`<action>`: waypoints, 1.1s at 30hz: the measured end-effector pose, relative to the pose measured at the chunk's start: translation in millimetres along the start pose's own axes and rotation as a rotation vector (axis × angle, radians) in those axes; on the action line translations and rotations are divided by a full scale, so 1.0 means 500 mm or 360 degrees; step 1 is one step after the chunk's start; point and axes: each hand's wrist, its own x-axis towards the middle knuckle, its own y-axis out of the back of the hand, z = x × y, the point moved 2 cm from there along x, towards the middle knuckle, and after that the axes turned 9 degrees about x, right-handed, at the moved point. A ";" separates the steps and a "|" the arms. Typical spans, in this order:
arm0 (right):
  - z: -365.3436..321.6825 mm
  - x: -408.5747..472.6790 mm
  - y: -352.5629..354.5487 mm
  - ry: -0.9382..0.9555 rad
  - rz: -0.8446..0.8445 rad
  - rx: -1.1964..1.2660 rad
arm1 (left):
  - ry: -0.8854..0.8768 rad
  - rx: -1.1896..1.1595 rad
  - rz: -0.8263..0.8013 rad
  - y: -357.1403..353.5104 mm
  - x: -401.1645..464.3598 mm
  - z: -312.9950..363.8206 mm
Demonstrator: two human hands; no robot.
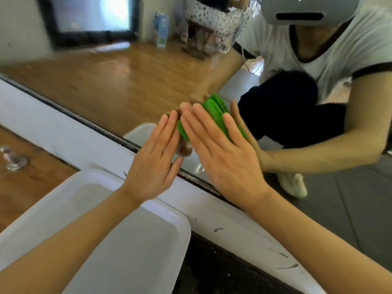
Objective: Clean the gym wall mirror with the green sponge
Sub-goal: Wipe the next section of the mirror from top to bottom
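Both hands are seen flat against the gym wall mirror [110, 81], low down near its bottom edge. The green sponge [212, 115] is pressed onto the glass under the right hand [222, 153], whose fingers are laid out straight over it, so it's more of a flat-palm push than any real grip; nothing is curled around the sponge. Bits of green are left showing above the fingertips and between the fingers. Part of that green is probably the sponge's own reflection, though exactly where one ends and the other starts can't be told, since that area is blurred.

The left hand [154, 166] is placed just beside the right one, to its left, fingers also straight and close together, with nothing held. Whether its fingertips actually touch the sponge's left edge can't be made out; they're right next to it.

A white ledge [70, 134] is run along the bottom of the mirror, diagonally from far left to near right, with some dark scuff marks on its near right stretch. A white plastic tub [131, 240] is sat below the ledge, under the left forearm. A small metal fitting [12, 160] is seen on the wood floor at the far left.

In the mirror, a crouched person in a white tee with dark trim is reflected, plus a wooden floor and a dark-framed window.
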 end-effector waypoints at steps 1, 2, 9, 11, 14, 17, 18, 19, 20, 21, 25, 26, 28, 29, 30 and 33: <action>0.014 -0.038 0.003 0.0028 -0.0050 -0.0008 | 0.0006 0.0006 0.0010 -0.001 0.000 0.000; 0.031 -0.083 0.019 -0.0004 -0.0109 0.0074 | 0.0021 0.0013 0.0008 -0.001 0.001 0.000; 0.046 -0.197 0.055 -0.0065 -0.0350 -0.0123 | -0.0034 0.0013 -0.0030 0.007 0.001 -0.006; -0.011 -0.117 0.008 0.0048 -0.0330 -0.0157 | -0.0062 0.0031 -0.0049 0.018 -0.003 -0.017; -0.091 -0.029 -0.056 0.0187 -0.0279 -0.0193 | 0.0007 0.0084 -0.0029 0.032 -0.013 -0.048; -0.070 -0.069 -0.060 0.0232 -0.0383 -0.0244 | 0.0010 0.0121 -0.0058 0.030 -0.016 -0.069; -0.051 -0.109 -0.045 0.0233 -0.0438 -0.0246 | 0.0014 0.0098 -0.0071 0.027 -0.015 -0.071; -0.031 -0.155 -0.024 0.0216 -0.0479 -0.0209 | 0.0025 0.0065 -0.0072 0.024 -0.015 -0.070; -0.014 -0.199 -0.005 0.0190 -0.0533 -0.0163 | 0.0037 0.0037 -0.0060 0.021 -0.014 -0.068; 0.001 -0.237 0.011 0.0155 -0.0597 -0.0130 | 0.0041 0.0017 -0.0047 0.018 -0.014 -0.067; -0.016 -0.215 0.000 0.0108 -0.0665 -0.0050 | 0.0001 -0.0020 -0.0063 0.018 -0.016 -0.068; -0.040 -0.175 -0.019 0.0140 -0.0615 -0.0045 | -0.0004 -0.0030 -0.0073 0.022 -0.017 -0.070; -0.091 -0.086 -0.059 0.0234 -0.0497 -0.0083 | -0.0008 -0.0059 -0.0103 0.037 -0.018 -0.072; -0.109 -0.048 -0.074 0.0256 -0.0448 -0.0081 | -0.0002 -0.0073 -0.0116 0.046 -0.018 -0.072; -0.117 -0.023 -0.083 0.0274 -0.0420 -0.0075 | 0.0013 -0.0087 -0.0128 0.055 -0.016 -0.071; -0.092 -0.042 -0.079 0.0386 -0.0501 -0.0132 | 0.0079 -0.0113 -0.0154 0.075 -0.016 -0.064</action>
